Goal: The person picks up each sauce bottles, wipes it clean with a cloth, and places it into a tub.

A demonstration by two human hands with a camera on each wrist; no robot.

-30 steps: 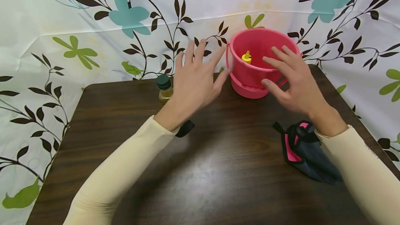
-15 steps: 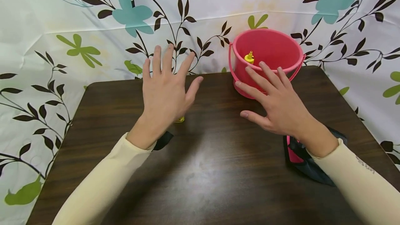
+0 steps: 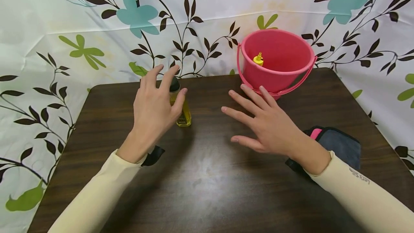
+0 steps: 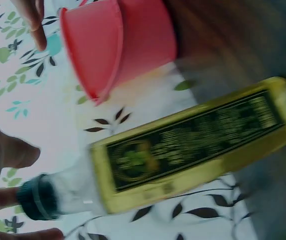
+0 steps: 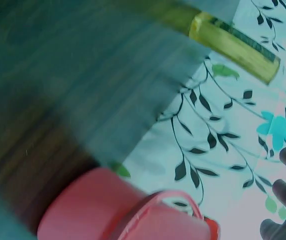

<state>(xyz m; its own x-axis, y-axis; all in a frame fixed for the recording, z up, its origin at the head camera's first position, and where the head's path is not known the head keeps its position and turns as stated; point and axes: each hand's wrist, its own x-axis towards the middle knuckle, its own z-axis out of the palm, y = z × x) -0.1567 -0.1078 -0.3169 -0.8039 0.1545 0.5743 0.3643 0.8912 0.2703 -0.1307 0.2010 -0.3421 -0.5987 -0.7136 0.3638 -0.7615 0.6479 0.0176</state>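
Note:
My left hand (image 3: 150, 112) hovers at the back left of the table, fingers bent and spread beside a clear glass bottle (image 3: 184, 117) of yellow oil. In the left wrist view, its thumb and fingers lie around the bottle's dark green cap (image 4: 37, 197), with a gap showing at the thumb. The bottle stands upright and carries a dark green label (image 4: 193, 145). My right hand (image 3: 266, 128) is held over the table with fingers spread, holding nothing. Behind it stands a pink bucket (image 3: 263, 78) with its handle hanging down in front.
Inside the bucket shows a yellow pointed nozzle top (image 3: 258, 59). A dark grey pouch (image 3: 341, 146) with pink and black trim lies on the right, partly behind my right forearm. Leaf-patterned cloth (image 3: 213, 24) hangs behind the brown wooden table (image 3: 207, 197).
My left hand has moved left and its fingers have bent in toward the bottle's cap. My right hand has moved left and nearer to me, away from the bucket.

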